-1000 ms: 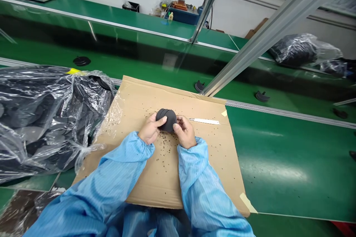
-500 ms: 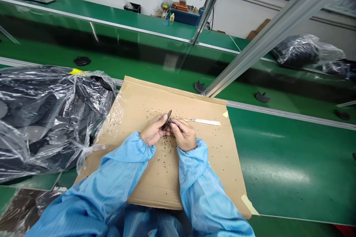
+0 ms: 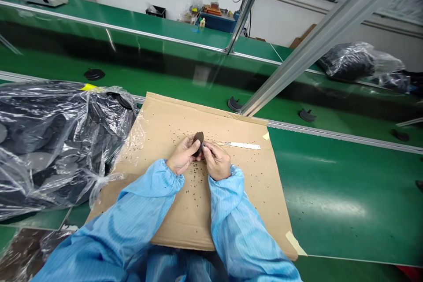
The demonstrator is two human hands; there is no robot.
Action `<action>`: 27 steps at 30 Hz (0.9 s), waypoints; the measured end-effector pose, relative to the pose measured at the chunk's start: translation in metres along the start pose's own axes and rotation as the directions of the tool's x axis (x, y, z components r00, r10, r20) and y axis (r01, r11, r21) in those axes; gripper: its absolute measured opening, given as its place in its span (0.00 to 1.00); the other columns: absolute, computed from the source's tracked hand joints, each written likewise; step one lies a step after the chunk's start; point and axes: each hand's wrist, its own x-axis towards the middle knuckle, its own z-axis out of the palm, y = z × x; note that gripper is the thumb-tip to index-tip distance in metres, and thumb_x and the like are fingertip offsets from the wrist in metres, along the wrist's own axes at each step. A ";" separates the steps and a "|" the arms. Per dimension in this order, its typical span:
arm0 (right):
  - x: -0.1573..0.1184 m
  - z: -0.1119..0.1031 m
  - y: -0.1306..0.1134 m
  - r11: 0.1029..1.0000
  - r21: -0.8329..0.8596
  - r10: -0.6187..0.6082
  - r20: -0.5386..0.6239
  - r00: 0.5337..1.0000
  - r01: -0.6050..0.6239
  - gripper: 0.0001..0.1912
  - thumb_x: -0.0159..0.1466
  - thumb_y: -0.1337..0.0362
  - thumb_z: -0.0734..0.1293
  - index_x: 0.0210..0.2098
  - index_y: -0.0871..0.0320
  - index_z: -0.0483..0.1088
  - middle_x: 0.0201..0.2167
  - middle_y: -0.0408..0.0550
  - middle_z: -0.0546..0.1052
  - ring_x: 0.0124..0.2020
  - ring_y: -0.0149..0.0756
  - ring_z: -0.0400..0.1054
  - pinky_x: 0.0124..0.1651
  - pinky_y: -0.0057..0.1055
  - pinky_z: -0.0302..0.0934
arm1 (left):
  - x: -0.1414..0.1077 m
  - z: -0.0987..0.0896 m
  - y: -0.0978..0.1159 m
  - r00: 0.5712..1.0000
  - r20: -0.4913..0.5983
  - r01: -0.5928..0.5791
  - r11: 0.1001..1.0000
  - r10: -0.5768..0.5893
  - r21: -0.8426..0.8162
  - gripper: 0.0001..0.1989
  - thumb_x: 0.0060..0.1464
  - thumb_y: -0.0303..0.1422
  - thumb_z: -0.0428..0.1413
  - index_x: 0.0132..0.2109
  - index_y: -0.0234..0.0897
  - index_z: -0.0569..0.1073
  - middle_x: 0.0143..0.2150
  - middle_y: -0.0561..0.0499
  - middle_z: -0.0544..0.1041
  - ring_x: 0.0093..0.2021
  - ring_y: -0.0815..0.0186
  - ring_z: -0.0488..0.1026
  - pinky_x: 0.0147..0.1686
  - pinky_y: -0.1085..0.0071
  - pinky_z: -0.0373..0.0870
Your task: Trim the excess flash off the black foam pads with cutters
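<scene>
Plainly, the dark disc between both hands shows no readable lettering.

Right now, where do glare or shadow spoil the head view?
Head view: a pale glare patch on the green surface at right; bright streaks across the plastic bag, hiding parts of its contents; dark bands beyond the cardboard; the black disc too dark for fine detail.
</scene>
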 end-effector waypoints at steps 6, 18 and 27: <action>0.001 0.003 0.002 0.949 0.246 0.191 0.053 0.980 -0.198 0.24 0.65 0.49 0.61 0.51 0.59 0.70 0.44 0.53 0.76 0.43 0.42 0.71 0.44 0.37 0.68 | 0.009 -0.001 -0.003 0.943 -0.207 -0.257 0.966 0.260 0.042 0.25 0.39 0.31 0.68 0.45 0.34 0.68 0.45 0.49 0.75 0.46 0.67 0.72 0.50 0.70 0.66; 0.079 -0.015 0.008 0.908 -0.125 0.385 -0.134 0.913 -0.401 0.16 0.56 0.55 0.66 0.34 0.62 0.73 0.26 0.47 0.73 0.27 0.36 0.66 0.31 0.32 0.62 | 0.013 -0.008 -0.006 0.940 -0.250 -0.215 0.972 0.232 0.091 0.24 0.45 0.41 0.63 0.46 0.34 0.66 0.39 0.51 0.71 0.33 0.71 0.72 0.35 0.72 0.70; 0.188 0.018 -0.017 0.821 -0.570 0.109 0.219 0.970 0.036 0.28 0.60 0.57 0.66 0.59 0.57 0.63 0.43 0.50 0.74 0.42 0.42 0.68 0.46 0.37 0.64 | 0.009 -0.005 -0.002 0.953 -0.238 -0.170 0.982 0.186 0.083 0.24 0.43 0.41 0.64 0.44 0.34 0.67 0.35 0.51 0.71 0.29 0.71 0.71 0.29 0.73 0.68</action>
